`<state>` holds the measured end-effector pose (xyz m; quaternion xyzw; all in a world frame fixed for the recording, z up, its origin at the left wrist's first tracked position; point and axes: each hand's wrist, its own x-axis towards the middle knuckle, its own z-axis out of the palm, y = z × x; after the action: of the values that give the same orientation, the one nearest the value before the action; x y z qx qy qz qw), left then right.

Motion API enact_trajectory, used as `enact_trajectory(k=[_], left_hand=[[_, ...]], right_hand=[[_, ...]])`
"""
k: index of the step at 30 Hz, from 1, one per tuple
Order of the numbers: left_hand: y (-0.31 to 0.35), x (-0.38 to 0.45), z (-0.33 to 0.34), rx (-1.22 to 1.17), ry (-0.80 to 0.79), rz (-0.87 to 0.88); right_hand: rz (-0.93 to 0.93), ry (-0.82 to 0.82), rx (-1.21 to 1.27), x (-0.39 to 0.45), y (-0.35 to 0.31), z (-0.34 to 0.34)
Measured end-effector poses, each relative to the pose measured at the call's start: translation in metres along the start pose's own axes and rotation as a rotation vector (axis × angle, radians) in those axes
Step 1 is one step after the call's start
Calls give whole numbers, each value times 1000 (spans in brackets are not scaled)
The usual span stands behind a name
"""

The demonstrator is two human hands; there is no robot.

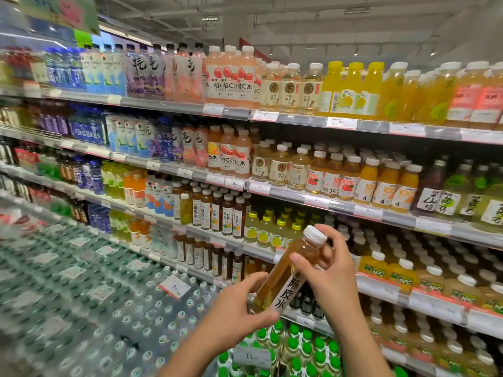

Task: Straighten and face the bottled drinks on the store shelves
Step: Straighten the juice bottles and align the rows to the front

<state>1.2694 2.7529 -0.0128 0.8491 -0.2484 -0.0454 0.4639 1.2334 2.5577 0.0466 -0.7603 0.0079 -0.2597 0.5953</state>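
A shopworker's two hands hold a single amber tea bottle [288,270] out in the aisle, off the shelves [340,206] and tilted with its white cap [315,234] up to the right and its white label facing the viewer. The right hand [330,276] wraps the upper half, fingers [299,261] clamped around the shoulder just below the cap; the left hand [239,303] pinches the base between thumb and curled fingers.

Behind, much of the display already looks tidy. Rows of pale pink vitamin drinks [231,77] and orange juices [386,183] stand upright with labels forward along the shelf edges. The matching brown tea bottles [215,213] sit in a row on a middle shelf to the left of the hands, well apart from the one being held, with more of the same on the shelf below.

By the look of it the job is mid-course: this bottle has yet to go to a place on a shelf, upright and label out. Further left, the blue and purple drinks [89,131] are too blurred to judge. Stacked packs of bottled water [81,308] fill the lower left.
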Motion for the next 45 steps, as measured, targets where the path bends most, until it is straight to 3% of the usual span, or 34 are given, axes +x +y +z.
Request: enact_trajectory(k=[9, 16, 23, 33, 45], left_hand=[[-73, -39, -74, -149, 46, -20], [-111, -35, -123, -169, 56, -20], [-139, 4, -153, -217, 25, -191], [-189, 86, -218, 42, 118, -235], [-276, 199, -277, 214, 131, -167]], right_hand=[[86, -86, 109, -20, -9, 122], [173, -175, 93, -9, -4, 181], [190, -264, 25, 48, 13, 224], [71, -364, -45, 150, 44, 286], [64, -228, -276, 215, 95, 316]])
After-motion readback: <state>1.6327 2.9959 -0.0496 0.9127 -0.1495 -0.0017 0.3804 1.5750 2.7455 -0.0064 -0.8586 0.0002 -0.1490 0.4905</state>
